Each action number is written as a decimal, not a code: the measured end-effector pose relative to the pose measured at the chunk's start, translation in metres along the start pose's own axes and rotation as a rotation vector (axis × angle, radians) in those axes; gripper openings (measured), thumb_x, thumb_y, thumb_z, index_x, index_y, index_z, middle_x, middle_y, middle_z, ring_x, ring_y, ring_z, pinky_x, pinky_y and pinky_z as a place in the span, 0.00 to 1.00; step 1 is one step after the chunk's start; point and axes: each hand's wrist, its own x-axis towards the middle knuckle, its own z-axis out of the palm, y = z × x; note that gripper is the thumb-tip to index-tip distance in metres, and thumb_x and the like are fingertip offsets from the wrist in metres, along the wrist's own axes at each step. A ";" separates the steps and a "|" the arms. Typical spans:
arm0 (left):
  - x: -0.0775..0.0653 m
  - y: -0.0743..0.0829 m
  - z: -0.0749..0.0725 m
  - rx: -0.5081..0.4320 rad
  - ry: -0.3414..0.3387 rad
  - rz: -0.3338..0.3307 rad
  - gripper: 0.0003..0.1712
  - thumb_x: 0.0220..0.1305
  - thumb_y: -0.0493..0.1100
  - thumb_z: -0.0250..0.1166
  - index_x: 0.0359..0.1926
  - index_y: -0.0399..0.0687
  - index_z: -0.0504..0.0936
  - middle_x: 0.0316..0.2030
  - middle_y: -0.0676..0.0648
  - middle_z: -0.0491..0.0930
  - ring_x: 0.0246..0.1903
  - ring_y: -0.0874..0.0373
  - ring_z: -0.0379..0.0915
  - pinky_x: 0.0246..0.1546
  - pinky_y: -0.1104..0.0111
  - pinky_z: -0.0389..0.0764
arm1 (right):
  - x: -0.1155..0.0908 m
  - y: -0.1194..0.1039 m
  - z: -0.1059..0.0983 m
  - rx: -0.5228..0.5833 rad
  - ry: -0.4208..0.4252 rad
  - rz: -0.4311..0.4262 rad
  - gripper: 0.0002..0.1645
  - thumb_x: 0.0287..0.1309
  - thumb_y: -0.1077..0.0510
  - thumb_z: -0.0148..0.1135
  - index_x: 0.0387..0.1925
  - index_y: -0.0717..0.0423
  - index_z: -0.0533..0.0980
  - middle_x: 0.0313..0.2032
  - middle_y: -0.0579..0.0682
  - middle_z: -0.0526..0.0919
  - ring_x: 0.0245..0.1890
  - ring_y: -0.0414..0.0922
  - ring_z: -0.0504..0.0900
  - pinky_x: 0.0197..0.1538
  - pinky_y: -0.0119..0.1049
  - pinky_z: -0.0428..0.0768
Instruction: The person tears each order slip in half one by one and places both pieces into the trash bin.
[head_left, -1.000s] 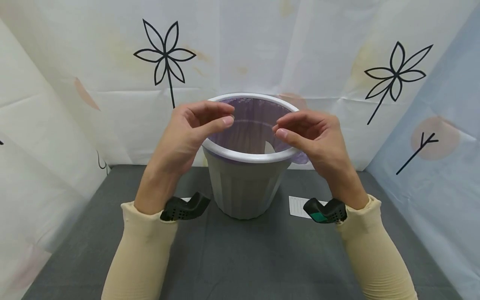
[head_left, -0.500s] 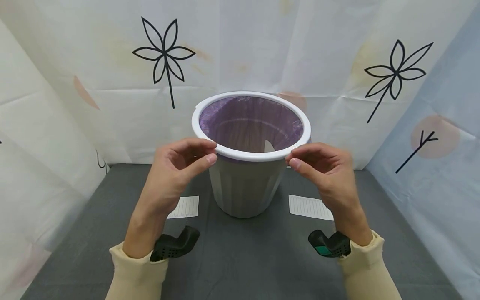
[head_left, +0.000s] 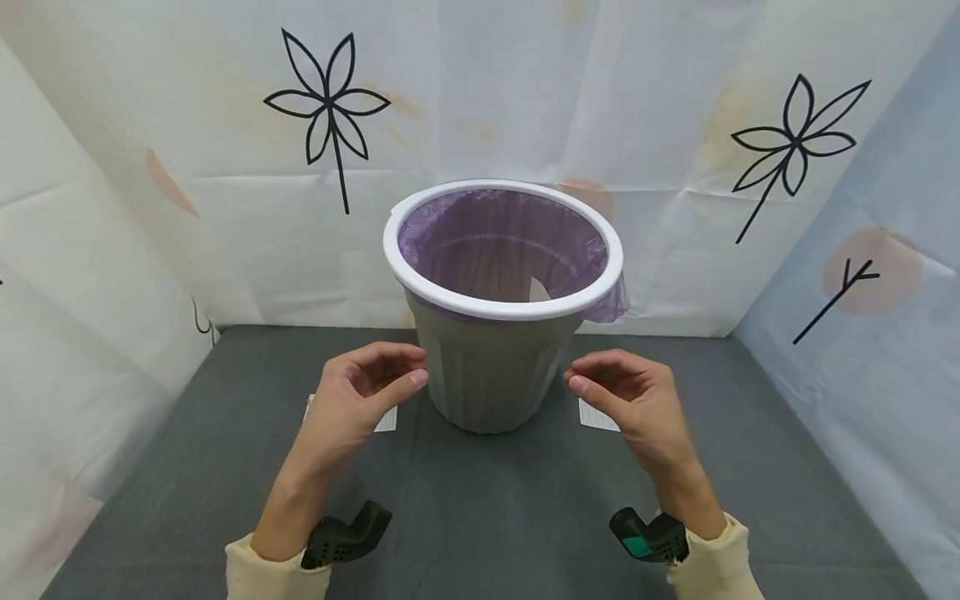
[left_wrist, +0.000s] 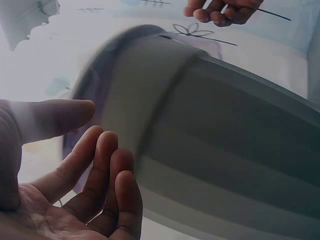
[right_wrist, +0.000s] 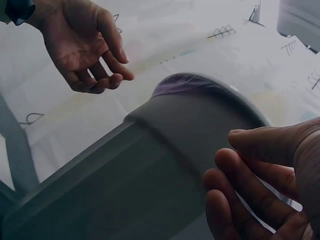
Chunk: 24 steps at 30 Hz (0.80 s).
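Observation:
A grey trash can (head_left: 491,367) with a white rim ring (head_left: 501,310) stands upright at the middle back of the table. Inside it hangs a purple trash bag (head_left: 498,242), whose edge sticks out under the ring at the right. My left hand (head_left: 360,396) hovers before the can's left side, fingers relaxed, with nothing between thumb and fingertips. Mirroring it on the can's right, my right hand (head_left: 633,400) is likewise loosely bent and holds nothing. Both wrist views show the can's wall (left_wrist: 220,135) beyond the relaxed fingers (right_wrist: 227,162).
Two white printed paper slips lie on the dark grey tabletop (head_left: 487,517), a left slip (head_left: 386,419) and a right slip (head_left: 597,417), each partly hidden by a hand. White cloth with line-drawn flowers (head_left: 327,102) hangs close behind the can.
Both hands have come down and back from the can's rim toward me, to in front of its lower body. The can, ring and bag stay in place.

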 end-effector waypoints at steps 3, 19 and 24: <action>-0.003 -0.011 0.000 0.029 -0.013 -0.019 0.14 0.65 0.30 0.68 0.51 0.31 0.82 0.46 0.38 0.82 0.45 0.53 0.80 0.48 0.69 0.81 | -0.005 0.008 0.002 0.004 0.008 0.040 0.10 0.59 0.78 0.62 0.42 0.71 0.81 0.38 0.52 0.88 0.39 0.45 0.87 0.43 0.33 0.84; -0.007 -0.038 0.005 0.044 -0.057 -0.078 0.13 0.65 0.32 0.69 0.50 0.31 0.83 0.44 0.35 0.81 0.43 0.54 0.80 0.45 0.68 0.82 | -0.010 0.030 0.007 0.006 -0.009 0.131 0.09 0.58 0.76 0.65 0.42 0.73 0.80 0.38 0.49 0.88 0.39 0.44 0.87 0.44 0.35 0.84; -0.009 -0.042 0.003 0.054 -0.069 -0.097 0.13 0.66 0.33 0.68 0.50 0.32 0.83 0.43 0.39 0.82 0.43 0.54 0.80 0.44 0.68 0.81 | -0.009 0.035 0.010 0.001 -0.008 0.155 0.09 0.58 0.76 0.66 0.41 0.74 0.80 0.37 0.49 0.88 0.38 0.44 0.87 0.44 0.35 0.84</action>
